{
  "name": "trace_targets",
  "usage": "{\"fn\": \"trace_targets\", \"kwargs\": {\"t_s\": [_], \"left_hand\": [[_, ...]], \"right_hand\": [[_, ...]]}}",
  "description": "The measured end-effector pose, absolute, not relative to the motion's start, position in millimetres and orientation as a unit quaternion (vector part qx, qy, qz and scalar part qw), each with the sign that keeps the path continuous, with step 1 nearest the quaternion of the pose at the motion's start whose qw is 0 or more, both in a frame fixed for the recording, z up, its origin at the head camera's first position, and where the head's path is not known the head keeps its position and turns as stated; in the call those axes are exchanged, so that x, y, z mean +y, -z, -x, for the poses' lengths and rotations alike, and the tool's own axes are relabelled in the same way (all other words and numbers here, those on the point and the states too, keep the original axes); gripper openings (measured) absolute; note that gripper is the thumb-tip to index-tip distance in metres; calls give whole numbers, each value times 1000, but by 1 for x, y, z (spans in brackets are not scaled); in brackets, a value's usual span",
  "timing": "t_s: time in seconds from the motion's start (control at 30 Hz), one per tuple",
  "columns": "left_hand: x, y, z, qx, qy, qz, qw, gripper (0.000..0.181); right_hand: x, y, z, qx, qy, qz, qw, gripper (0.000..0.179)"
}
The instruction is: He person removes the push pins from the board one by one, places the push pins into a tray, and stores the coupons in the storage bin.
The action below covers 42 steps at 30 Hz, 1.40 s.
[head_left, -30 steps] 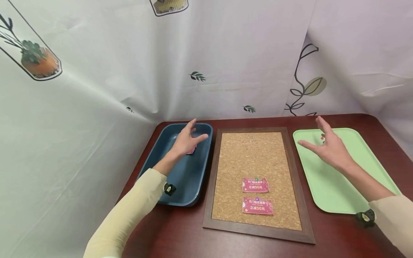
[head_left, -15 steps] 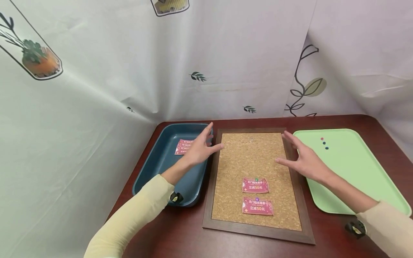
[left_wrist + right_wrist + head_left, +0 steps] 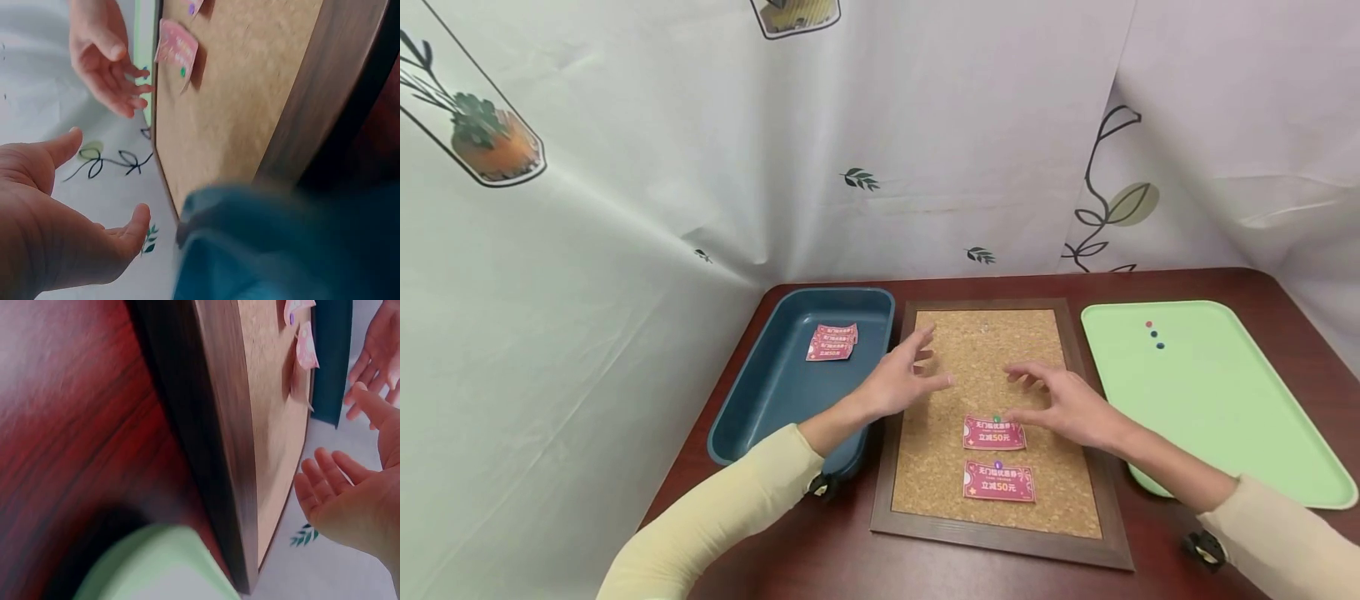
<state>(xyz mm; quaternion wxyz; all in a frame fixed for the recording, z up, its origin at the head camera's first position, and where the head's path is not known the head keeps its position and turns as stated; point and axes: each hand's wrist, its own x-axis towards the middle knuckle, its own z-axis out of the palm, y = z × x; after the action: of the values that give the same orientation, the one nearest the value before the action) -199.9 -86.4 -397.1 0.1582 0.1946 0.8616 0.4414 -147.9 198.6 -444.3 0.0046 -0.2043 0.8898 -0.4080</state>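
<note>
Over the left part of the framed cork board [image 3: 955, 375] hangs my left hand [image 3: 898, 379], fingers spread and holding nothing. My right hand [image 3: 1060, 404] hovers over the board's right side, its thumb overlapping the upper pink coupon [image 3: 994, 435] in the head view; it too holds nothing. That coupon carries a green push pin [image 3: 997, 419], and a lower pink coupon [image 3: 998, 483] has a purple push pin [image 3: 997, 466]. A small clear pin [image 3: 986, 327] shows near the board's top edge. In the left wrist view the upper coupon [image 3: 177, 47] curls away from the cork.
A blue tray [image 3: 760, 392] on the left holds several overlapping pink coupons [image 3: 832, 342]. On the right, a light green tray [image 3: 1225, 417] bears a red pin [image 3: 1148, 324] and two blue pins [image 3: 1161, 346]. A white printed curtain [image 3: 925, 150] hangs behind the dark red table [image 3: 820, 554].
Both hands have moved inward over the cork board, the left from above the blue tray and the right from above the green tray. The coupons in the blue tray are now uncovered.
</note>
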Motion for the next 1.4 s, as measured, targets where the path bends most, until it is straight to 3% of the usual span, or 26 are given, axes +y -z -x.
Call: {"fn": "trace_targets", "kwargs": {"t_s": [0.37,1.4], "left_hand": [[-75,420,188,866,-407,-220,191,74],[-60,446,187,862,-388,-240,222,12]], "right_hand": [[183,456,154,887,397,233,34,38],[173,468,160,889,394,234,11,14]]}}
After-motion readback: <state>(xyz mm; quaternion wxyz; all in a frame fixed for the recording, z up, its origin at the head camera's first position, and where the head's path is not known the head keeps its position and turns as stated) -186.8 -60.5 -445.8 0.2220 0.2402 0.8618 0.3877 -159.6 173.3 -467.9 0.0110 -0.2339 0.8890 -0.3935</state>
